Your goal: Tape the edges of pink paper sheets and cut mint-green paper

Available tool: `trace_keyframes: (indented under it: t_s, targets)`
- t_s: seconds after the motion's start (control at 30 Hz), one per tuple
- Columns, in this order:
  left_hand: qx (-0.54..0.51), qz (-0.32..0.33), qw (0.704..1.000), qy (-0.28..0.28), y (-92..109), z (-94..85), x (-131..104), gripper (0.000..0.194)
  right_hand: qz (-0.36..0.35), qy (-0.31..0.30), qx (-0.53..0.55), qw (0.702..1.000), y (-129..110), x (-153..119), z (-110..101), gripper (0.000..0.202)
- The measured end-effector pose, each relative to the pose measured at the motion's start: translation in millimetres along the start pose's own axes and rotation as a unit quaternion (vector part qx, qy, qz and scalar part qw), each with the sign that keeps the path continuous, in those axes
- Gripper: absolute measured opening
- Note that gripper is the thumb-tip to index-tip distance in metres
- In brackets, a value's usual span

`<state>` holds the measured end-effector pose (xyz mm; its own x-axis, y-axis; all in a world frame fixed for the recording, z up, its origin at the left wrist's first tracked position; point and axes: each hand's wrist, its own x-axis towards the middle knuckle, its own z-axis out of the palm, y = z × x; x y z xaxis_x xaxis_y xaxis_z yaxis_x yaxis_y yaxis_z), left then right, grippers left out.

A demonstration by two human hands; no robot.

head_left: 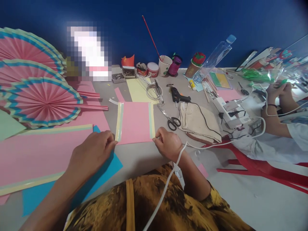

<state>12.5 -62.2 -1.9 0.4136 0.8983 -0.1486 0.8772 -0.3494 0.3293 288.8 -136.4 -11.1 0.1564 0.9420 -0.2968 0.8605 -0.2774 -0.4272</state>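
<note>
A pink paper sheet (pixel 136 123) with pale yellow and green strips along its left and right sides lies in front of me. My left hand (pixel 98 146) pinches its near left corner, fingers closed. At the near right corner, my right hand (pixel 167 143) pinches the sheet in the same way. Left of it lies a larger pink sheet with similar edge strips (pixel 43 152), partly on blue paper (pixel 106 173); my left forearm crosses both. Black-handled scissors (pixel 173 123) and a hot glue gun (pixel 179 95) lie beyond my right hand.
Pleated pink paper fans (pixel 47 102) stack at the left. A paper cup (pixel 165 66), a plastic bottle (pixel 214 59) and small containers line the blue wall. Folded cloth (pixel 198 120) and a power strip (pixel 231 112) lie right, near another person's hands (pixel 280 89). A white cable (pixel 166 189) crosses before me.
</note>
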Motion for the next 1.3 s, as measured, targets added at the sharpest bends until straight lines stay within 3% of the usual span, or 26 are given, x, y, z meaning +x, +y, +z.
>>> trace_keyframes:
  t_s: [0.07,0.17,0.23,0.27,0.33,0.4,0.47,0.53,0.73,0.93,1.3]
  targets:
    - [-0.005,0.002,1.000,0.003,-1.1,-0.6,-3.3,0.024,-0.011,0.012,0.025,1.000,5.1,-1.7,2.1,0.004]
    - [0.010,0.030,0.992,0.120,5.3,2.3,-13.6,0.023,-0.039,0.052,0.093,0.994,12.4,-5.3,6.2,0.004]
    - [0.020,0.121,0.970,0.212,16.2,8.2,-21.2,0.020,-0.066,0.112,0.135,0.982,14.0,-9.3,9.8,0.007]
    - [0.019,0.186,0.955,0.231,22.9,12.5,-24.3,0.018,-0.084,0.156,0.144,0.974,13.1,-11.9,11.7,0.008]
    - [0.012,0.302,0.927,0.221,35.8,23.2,-28.0,0.021,-0.142,0.250,0.140,0.948,8.6,-18.2,15.4,0.013]
    - [0.019,0.350,0.916,0.193,44.6,35.9,-29.0,0.027,-0.240,0.286,0.127,0.919,2.8,-24.9,19.5,0.017]
    - [0.037,0.356,0.916,0.179,47.8,48.1,-28.9,0.031,-0.334,0.260,0.112,0.899,-0.6,-30.7,24.9,0.023]
    - [0.060,0.349,0.919,0.171,46.7,57.8,-28.8,0.035,-0.372,0.225,0.087,0.896,0.4,-34.7,32.0,0.028]
    - [0.122,0.318,0.923,0.176,41.9,63.1,-29.9,0.043,-0.341,0.225,0.039,0.912,13.8,-38.9,48.8,0.027]
    - [0.113,0.309,0.929,0.168,34.8,57.5,-35.7,0.046,-0.313,0.187,0.023,0.931,16.1,-40.9,44.6,0.024]
    - [0.120,0.290,0.933,0.176,14.4,48.9,-49.5,0.047,-0.296,0.189,0.031,0.936,15.6,-41.1,43.2,0.026]
